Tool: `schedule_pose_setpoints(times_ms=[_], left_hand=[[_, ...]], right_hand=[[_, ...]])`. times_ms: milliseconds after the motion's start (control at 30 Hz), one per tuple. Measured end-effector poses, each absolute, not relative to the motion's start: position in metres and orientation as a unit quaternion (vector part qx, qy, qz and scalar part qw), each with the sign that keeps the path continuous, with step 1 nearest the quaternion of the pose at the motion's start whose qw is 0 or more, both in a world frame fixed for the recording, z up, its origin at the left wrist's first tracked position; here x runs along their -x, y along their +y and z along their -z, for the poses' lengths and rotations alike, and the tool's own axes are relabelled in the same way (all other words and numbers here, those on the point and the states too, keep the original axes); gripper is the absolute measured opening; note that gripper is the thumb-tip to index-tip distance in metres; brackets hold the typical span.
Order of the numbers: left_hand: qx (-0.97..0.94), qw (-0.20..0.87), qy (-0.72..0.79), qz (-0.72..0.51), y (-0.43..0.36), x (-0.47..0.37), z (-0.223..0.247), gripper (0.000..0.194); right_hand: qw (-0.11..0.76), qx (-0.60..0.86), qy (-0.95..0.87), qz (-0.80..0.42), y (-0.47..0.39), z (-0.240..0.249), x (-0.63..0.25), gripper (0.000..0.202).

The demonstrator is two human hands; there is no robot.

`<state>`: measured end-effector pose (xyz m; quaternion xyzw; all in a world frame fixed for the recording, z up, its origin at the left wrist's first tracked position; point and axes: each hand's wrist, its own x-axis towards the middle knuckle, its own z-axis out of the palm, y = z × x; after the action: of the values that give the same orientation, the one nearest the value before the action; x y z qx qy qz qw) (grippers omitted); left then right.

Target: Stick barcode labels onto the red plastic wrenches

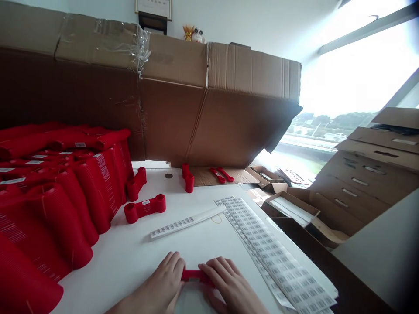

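Observation:
A red item [194, 274] lies across the near part of the white table. My left hand [165, 279] is closed round its left end, and my right hand [227, 283] covers its right end with the fingers pressed together. A small pale patch shows on the red part between them. Beyond my hands lies a narrow strip of barcode labels [176, 226]. Long sheets of labels [268, 244] run along the right side. A red dumbbell-shaped piece with a label [145, 207] rests farther back to the left.
Stacked red pieces [85, 187] fill the left side. More red pieces [188, 178] stand at the back, before a large cardboard sheet [176, 113]. Open cardboard boxes [294, 205] are beyond the table's right edge, with a stack of cartons [369, 170] by the window.

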<state>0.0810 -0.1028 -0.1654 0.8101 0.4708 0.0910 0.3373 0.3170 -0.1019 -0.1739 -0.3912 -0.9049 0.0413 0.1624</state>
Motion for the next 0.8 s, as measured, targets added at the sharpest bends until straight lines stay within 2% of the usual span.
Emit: schedule_pose_setpoints(times_ms=[133, 200, 333, 433, 500, 667, 800], left_hand=[[-0.739, 0.44, 0.497, -0.116, -0.105, -0.062, 0.146, 0.011], [-0.697, 0.493, 0.505, -0.131, -0.102, -0.049, 0.138, 0.016], [-0.642, 0.554, 0.495, -0.188, -0.087, -0.017, 0.13, 0.035], [-0.611, 0.515, 0.531, -0.282, -0.075, 0.012, 0.13, 0.057], [-0.578, 0.461, 0.573, -0.353, -0.067, 0.032, 0.13, 0.063], [-0.5, 0.362, 0.645, -0.451, -0.046, 0.061, 0.138, 0.058], [-0.477, 0.345, 0.655, -0.474, -0.032, 0.063, 0.155, 0.051]], right_hand=[[0.191, 0.315, -0.928, 0.056, -0.093, 0.172, -0.299, 0.027], [0.174, 0.273, -0.943, 0.071, -0.087, 0.159, -0.285, 0.019], [0.11, 0.221, -0.965, 0.082, -0.066, 0.118, -0.25, 0.019], [0.044, 0.23, -0.972, 0.036, -0.033, 0.088, -0.221, 0.019], [0.037, 0.242, -0.97, 0.013, 0.0, 0.074, -0.201, 0.015], [0.013, 0.268, -0.963, -0.036, 0.081, 0.066, -0.153, 0.011], [-0.029, 0.269, -0.96, -0.071, 0.11, 0.075, -0.129, 0.018]])
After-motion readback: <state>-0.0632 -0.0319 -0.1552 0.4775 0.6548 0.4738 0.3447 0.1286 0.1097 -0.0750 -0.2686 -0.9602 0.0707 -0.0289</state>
